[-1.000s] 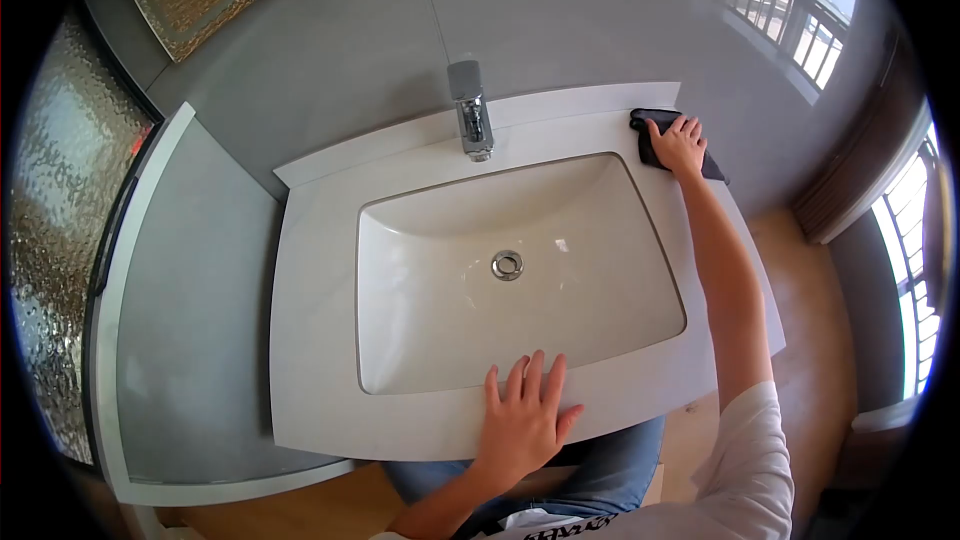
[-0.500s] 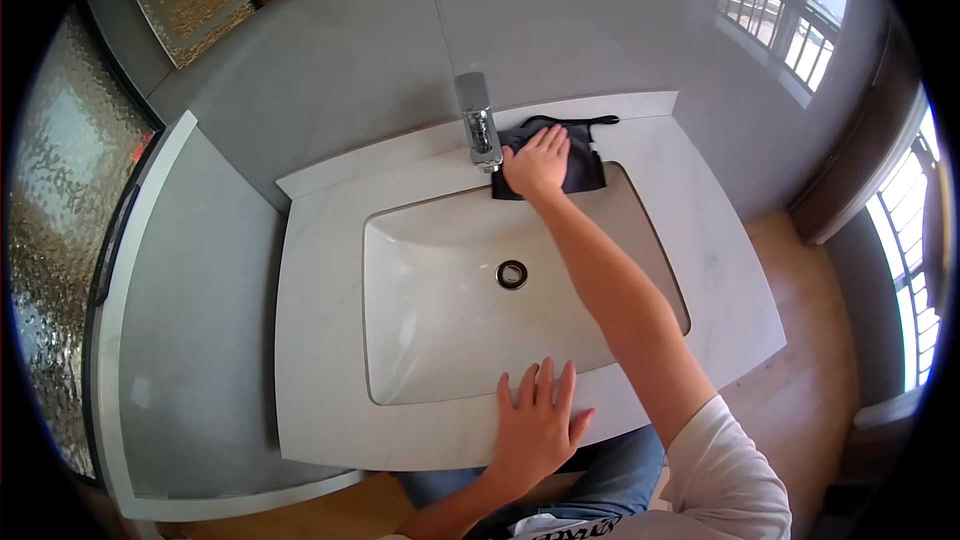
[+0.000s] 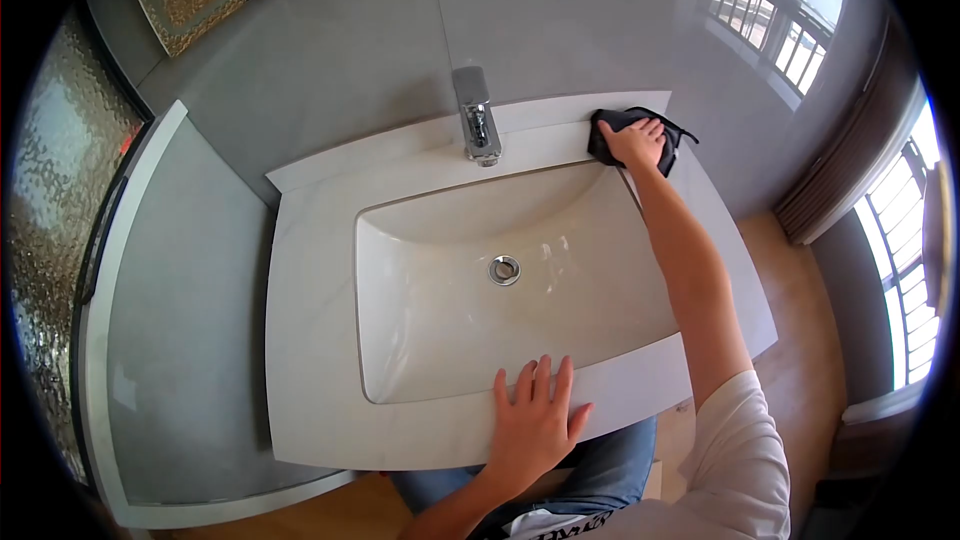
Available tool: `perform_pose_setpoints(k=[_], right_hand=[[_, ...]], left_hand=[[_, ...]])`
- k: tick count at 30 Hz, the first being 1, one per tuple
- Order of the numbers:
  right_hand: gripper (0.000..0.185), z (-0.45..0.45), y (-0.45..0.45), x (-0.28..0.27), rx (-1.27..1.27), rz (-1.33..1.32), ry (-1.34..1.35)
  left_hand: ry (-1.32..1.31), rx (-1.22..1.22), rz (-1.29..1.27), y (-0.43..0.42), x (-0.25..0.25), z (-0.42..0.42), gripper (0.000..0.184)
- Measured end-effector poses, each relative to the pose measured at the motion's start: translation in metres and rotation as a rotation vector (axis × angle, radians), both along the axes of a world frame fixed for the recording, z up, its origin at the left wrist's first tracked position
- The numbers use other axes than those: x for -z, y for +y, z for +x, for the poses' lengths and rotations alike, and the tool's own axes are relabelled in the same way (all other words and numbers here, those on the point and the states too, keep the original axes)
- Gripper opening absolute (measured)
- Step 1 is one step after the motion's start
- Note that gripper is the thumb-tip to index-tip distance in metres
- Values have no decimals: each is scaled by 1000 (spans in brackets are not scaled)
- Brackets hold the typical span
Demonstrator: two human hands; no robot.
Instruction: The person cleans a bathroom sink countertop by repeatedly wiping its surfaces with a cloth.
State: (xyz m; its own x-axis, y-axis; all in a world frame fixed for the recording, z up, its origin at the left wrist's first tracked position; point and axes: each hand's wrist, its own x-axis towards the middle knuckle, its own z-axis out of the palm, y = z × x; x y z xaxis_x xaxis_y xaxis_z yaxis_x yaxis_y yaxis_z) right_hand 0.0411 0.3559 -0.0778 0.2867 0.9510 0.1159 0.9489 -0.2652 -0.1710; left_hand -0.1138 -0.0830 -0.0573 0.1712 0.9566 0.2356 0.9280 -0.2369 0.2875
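Note:
My right hand (image 3: 638,146) lies on a dark cloth (image 3: 671,152) at the back right corner of the white countertop (image 3: 315,340). Its thumb and fingers are spread over the cloth, pressing from above. The cloth is bunched, with a thin loop trailing to the right, and part of it is hidden under the hand. Resting on the front rim of the sink is my left hand (image 3: 535,425), fingers apart and holding nothing. Between the two hands lies the white sink basin (image 3: 450,300), with a round metal drain (image 3: 504,270).
A chrome faucet (image 3: 476,120) rises behind the basin. Grey tiled wall (image 3: 350,50) and a low backsplash close off the back. To the left stands a low grey partition (image 3: 190,330) beside textured glass. A curtain (image 3: 850,140) and a barred window are at the right.
My right hand has slid the dark cloth rightward, from beside the faucet to the counter's back right corner. The cloth is now more bunched. My left hand stays on the front rim.

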Motion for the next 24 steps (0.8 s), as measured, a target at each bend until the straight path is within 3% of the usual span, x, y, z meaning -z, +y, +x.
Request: perform_pose_setpoints(k=[2, 4, 5, 8, 12, 16, 20, 24], right_hand=[[109, 3, -2, 2, 17, 17, -29], [90, -1, -11, 4, -39, 63, -87], [90, -2, -15, 10, -50, 57, -92], [55, -14, -19, 24, -338, 256, -167], [53, -63, -42, 34, -490, 356, -69], [51, -116, -74, 38, -686, 420, 67], [55, -172, -116, 33, -843, 265, -38], [55, -214, -148, 40, -1044, 381, 63]], left_hand=[[-5, -8, 22, -1, 3, -1, 59], [-19, -28, 40, -2, 4, 2, 59], [-37, -19, 29, -1, 2, 1, 59], [-56, -8, 41, -1, 5, -1, 57], [-181, 97, 59, -8, 7, -11, 58], [-286, 41, 69, -35, -1, -46, 58], [-229, -299, 64, -72, -9, -107, 59], [-142, -500, 143, -96, -8, -157, 60]])
